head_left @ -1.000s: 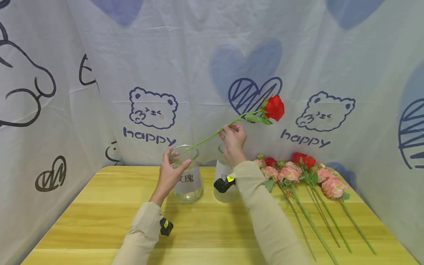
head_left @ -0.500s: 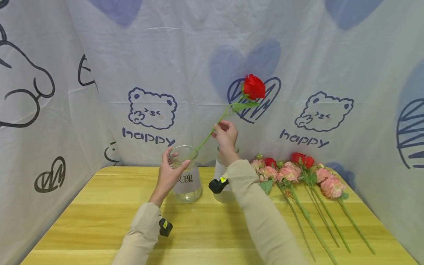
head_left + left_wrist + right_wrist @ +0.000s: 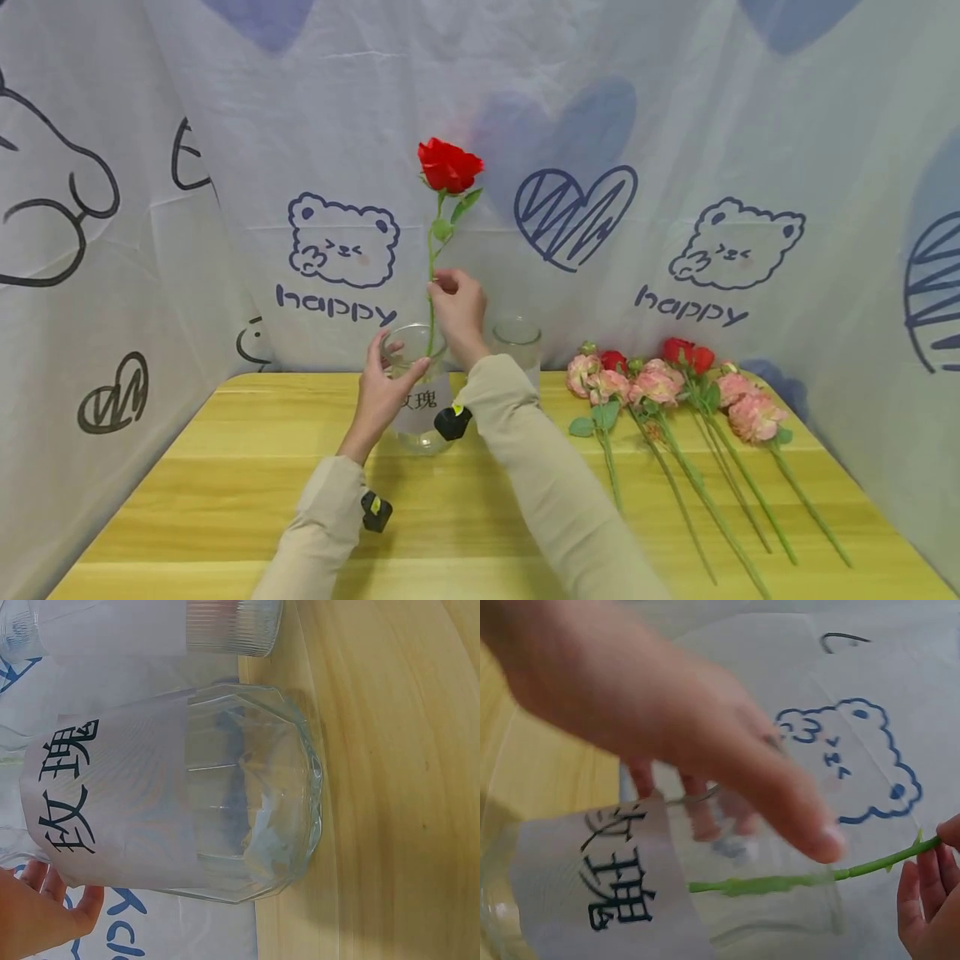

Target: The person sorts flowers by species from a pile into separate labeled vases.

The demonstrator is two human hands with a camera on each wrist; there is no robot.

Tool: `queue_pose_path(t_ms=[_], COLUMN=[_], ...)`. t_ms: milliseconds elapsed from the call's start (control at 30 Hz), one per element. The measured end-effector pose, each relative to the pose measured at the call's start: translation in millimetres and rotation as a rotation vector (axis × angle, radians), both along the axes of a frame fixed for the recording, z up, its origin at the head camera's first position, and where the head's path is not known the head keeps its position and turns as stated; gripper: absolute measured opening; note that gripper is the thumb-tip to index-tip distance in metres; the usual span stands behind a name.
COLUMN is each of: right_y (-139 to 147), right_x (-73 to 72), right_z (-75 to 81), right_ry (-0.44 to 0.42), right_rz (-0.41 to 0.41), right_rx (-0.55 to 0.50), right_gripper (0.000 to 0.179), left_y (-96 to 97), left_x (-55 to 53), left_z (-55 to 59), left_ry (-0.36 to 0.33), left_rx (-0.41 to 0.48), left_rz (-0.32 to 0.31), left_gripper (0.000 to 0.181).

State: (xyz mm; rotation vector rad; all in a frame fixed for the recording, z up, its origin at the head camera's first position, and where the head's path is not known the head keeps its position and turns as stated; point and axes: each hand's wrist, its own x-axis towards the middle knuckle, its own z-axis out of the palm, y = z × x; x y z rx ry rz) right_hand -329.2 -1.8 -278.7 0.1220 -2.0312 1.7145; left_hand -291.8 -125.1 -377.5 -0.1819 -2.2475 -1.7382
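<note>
A glass vase [image 3: 426,442] with a white label bearing black Chinese characters stands upright on the table. My left hand [image 3: 385,387] holds its neck from the left, thumb in front and fingers behind. Above the mouth, my right hand [image 3: 459,308] pinches the stem of a red rose [image 3: 450,167], whose bloom points up. In the right wrist view the stem's lower end [image 3: 780,883] shows through the glass, inside the neck. The left wrist view has the vase base [image 3: 292,795] resting on the wood, with fingers [image 3: 90,907] at the label's edge.
A second labelled glass vase [image 3: 517,333] stands just right, partly behind my right sleeve. Several pink flowers [image 3: 756,417] and red roses [image 3: 677,352] lie with long stems on the table [image 3: 247,483]'s right side. A printed cloth [image 3: 465,75] hangs behind.
My right hand has moved left with the rose, swinging it from slanted to nearly upright over the vase mouth, its stem end lower in the neck. The left hand has stayed put.
</note>
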Motion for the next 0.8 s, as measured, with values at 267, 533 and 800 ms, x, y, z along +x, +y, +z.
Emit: queue_pose_path(t_ms=[267, 533, 800], right_y=[-11.6, -9.5, -1.5], right_x=[-1.9, -3.6, -2.5], right_z=[-3.0, -1.7, -5.9], right_ry=[-0.013, -0.024, -0.003], right_rz=[-0.062, -0.049, -0.021], right_rx=[0.168, 0.162, 0.113], right_gripper=[0.017, 0.017, 0.018], left_y=[-2.4, -1.6, 0.0], left_x=[0.3, -0.1, 0.5], left_z=[0.1, 0.7, 0.7], left_ry=[-0.007, 0.009, 0.004], left_rx=[-0.010, -0.007, -0.008], left_rz=[-0.012, 0.015, 0.002], left_gripper=[0.088, 0.086, 0.086])
